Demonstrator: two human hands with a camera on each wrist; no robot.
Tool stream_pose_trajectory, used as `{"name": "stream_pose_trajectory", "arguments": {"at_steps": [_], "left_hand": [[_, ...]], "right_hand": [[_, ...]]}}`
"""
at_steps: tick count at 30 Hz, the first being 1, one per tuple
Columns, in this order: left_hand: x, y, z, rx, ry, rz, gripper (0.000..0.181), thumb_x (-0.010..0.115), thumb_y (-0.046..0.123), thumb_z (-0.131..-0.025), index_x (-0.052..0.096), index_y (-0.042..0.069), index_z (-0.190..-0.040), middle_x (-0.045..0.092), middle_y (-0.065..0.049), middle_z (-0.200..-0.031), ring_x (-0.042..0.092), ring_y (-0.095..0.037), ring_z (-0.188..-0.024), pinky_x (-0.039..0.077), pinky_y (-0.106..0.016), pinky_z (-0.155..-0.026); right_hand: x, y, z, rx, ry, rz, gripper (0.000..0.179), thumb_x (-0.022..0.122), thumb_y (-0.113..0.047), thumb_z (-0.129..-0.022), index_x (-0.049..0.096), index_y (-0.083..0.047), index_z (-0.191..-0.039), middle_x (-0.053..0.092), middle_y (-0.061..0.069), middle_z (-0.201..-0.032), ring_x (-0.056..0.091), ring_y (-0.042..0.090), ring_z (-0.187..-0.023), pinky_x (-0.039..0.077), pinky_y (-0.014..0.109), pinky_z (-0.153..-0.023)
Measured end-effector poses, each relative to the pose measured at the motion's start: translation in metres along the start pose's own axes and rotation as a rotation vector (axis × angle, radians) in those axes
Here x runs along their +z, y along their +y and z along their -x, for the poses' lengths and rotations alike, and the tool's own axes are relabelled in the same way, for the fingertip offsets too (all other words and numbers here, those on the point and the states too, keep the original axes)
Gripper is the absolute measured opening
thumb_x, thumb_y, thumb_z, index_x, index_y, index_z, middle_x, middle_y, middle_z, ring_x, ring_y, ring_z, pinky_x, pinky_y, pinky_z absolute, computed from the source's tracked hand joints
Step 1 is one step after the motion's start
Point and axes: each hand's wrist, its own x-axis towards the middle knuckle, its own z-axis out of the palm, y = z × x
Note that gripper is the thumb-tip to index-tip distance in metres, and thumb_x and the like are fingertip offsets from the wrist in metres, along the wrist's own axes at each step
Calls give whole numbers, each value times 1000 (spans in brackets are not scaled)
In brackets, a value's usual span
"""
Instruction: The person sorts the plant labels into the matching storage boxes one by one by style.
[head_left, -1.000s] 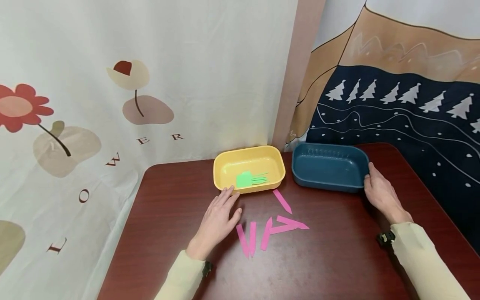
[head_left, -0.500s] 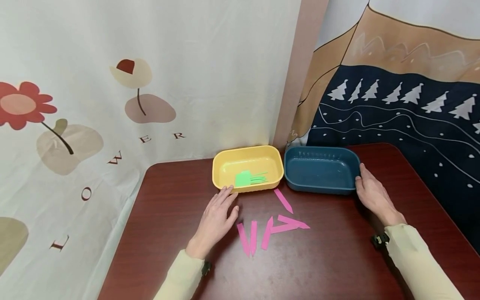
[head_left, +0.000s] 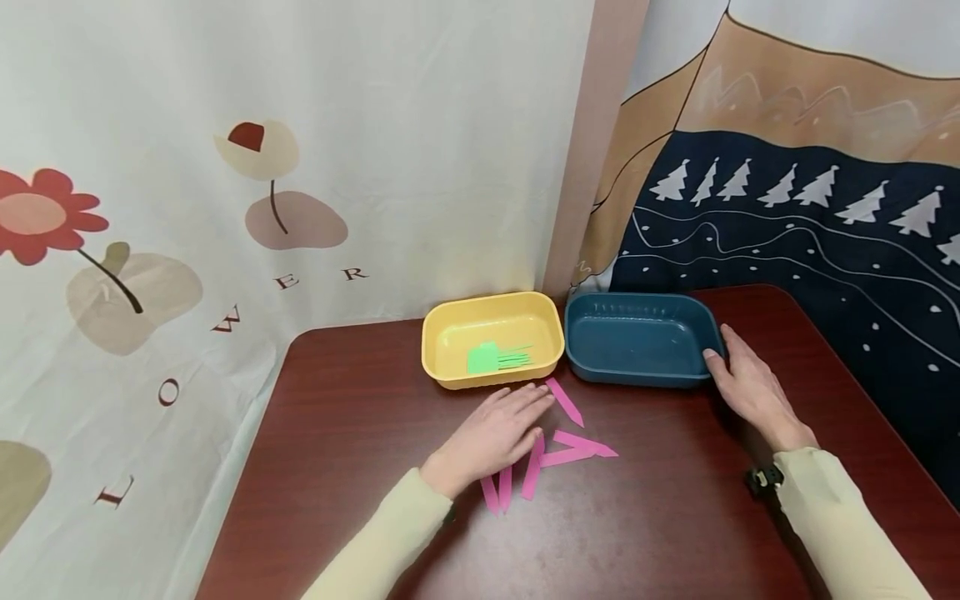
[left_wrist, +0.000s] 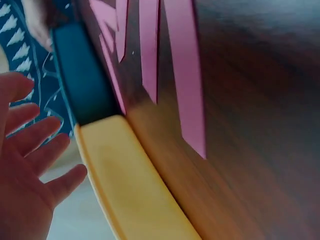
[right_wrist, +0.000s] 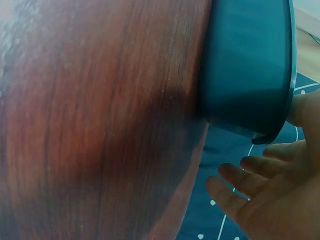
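My left hand (head_left: 491, 433) is over the table in front of the yellow tray (head_left: 492, 382), fingers extended and holding nothing. It partly covers several pink pointed strips (head_left: 533, 471) in the head view. One pink strip (head_left: 565, 403) lies by its fingertips. In the left wrist view the left hand (left_wrist: 30, 150) has its fingers apart, beside the yellow tray (left_wrist: 130, 170). My right hand (head_left: 753, 387) is at the right end of the dark blue tray (head_left: 637, 377), its thumb at the rim. The right wrist view shows its fingers loosely extended, off the blue tray (right_wrist: 245, 60).
Inside the yellow tray lie a bright green square piece (head_left: 482, 358) and several thin green strips (head_left: 515, 357). The two trays stand side by side at the back of the dark red-brown table (head_left: 637, 517). Printed curtains (head_left: 420, 150) hang behind.
The right hand pushed the blue tray left until it stood against the yellow one, then its fingers loosened. My left hand left the yellow tray's front rim and moved right over the pink strips.
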Motion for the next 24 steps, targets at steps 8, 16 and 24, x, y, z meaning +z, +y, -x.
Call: {"name": "stream_pose_trajectory", "arguments": {"at_steps": [8, 16, 24], "left_hand": [[15, 8, -39, 112, -161, -88, 54, 63, 33, -103, 53, 15, -153, 43, -7, -162, 39, -23, -150, 33, -47, -119], [31, 3, -54, 186, -200, -172, 54, 64, 26, -103, 50, 20, -155, 52, -5, -153, 42, -25, -147, 36, -48, -117], [40, -2, -64, 236, -218, -220, 47, 65, 12, -103, 60, 25, -148, 51, -7, -153, 44, -25, -145, 34, -43, -119]], "right_hand": [[-3, -1, 0, 18, 10, -10, 77, 32, -46, -112, 7, 6, -163, 11, 34, -166, 17, 56, -149, 15, 70, -116], [-2, -1, -1, 19, 14, -1, 77, 35, -45, -111, 10, 8, -162, 14, 34, -166, 21, 56, -148, 19, 71, -114], [-3, -1, -2, 14, 8, 0, 76, 37, -42, -112, 10, 8, -162, 13, 34, -166, 21, 57, -148, 19, 71, -114]]}}
